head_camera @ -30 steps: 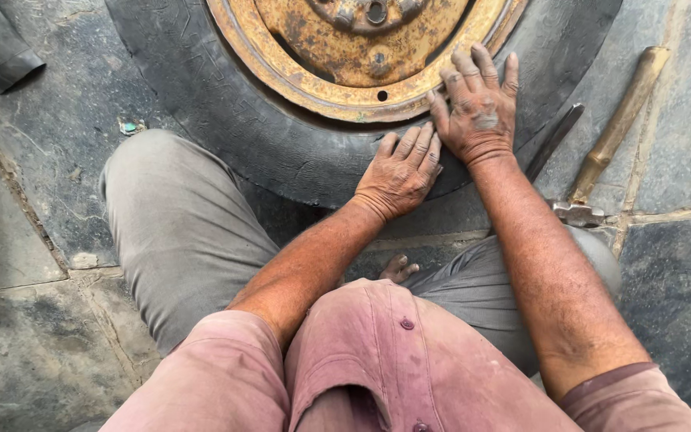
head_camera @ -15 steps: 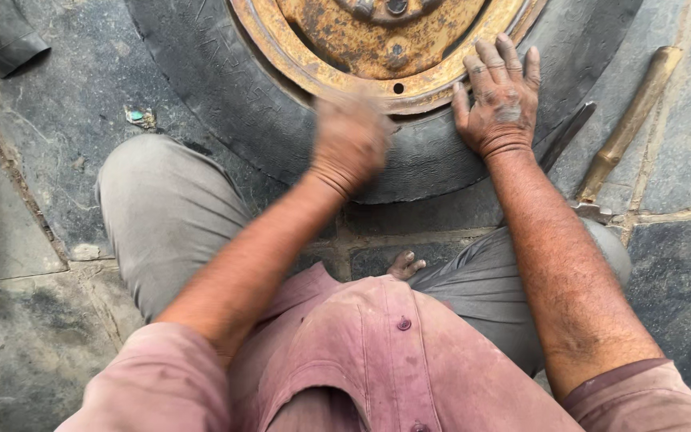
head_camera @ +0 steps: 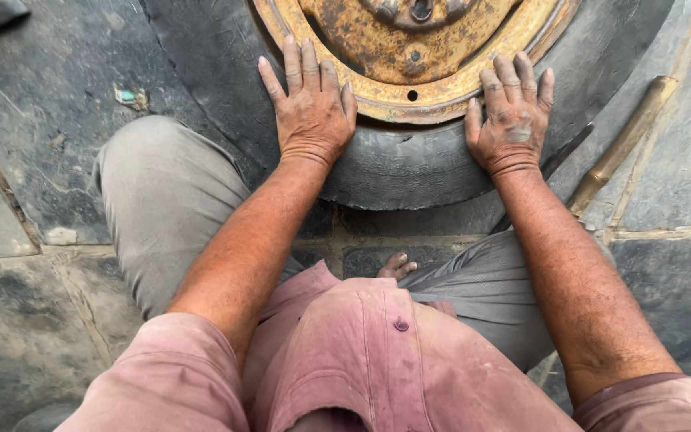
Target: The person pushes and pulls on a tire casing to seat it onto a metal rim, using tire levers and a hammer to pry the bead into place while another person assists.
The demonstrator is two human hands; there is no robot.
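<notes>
The large black rubber tyre (head_camera: 409,172) lies flat on the dark stone-slab floor (head_camera: 49,88) directly ahead of the seated person, with its rusty yellow-orange steel rim (head_camera: 433,56) facing up and only the near arc of both in view. Both hands rest on that near arc, side by side and about equally far forward, so neither is clearly nearer. The left hand (head_camera: 309,108) lies flat and open, palm down on the rubber, its fingers spread and pointing away from the body onto the edge of the rim. The right hand (head_camera: 512,120) lies the same way, open and flat, its fingertips at the rim's lip. Neither hand grasps anything; the tyre sits under the palms, not between fingers. The 2 grey-trousered knees flank the tyre's near edge. To the right, a wooden-handled tool (head_camera: 621,144) lies slantwise on the floor, well apart from the right hand.
</notes>
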